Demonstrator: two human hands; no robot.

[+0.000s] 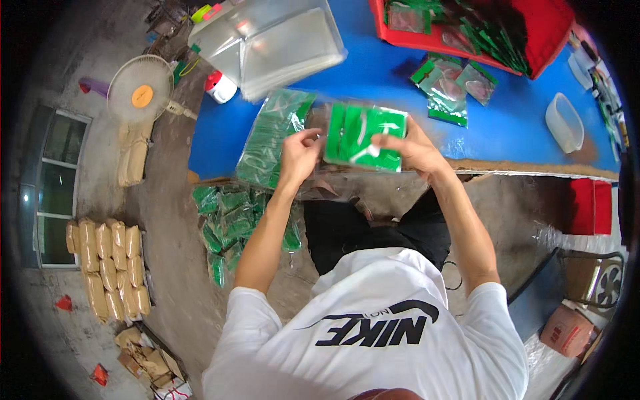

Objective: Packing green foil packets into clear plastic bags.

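My right hand grips a stack of flat green packets at its right side, thumb on top, over the near edge of the blue table. The stack is blurred, with white and clear parts showing. To its left, my left hand has its fingers curled together beside the stack; what they hold, if anything, is lost in the blur. Against that hand lies a large clear plastic bag filled with green packets. Several loose green packets with clear fronts sit farther back on the right.
A red bin of green packets stands at the back right, near a white plastic tub. Clear plastic sleeves lie at the back left beside a red-capped white bottle. Bagged green packs lie on the floor; a fan stands left.
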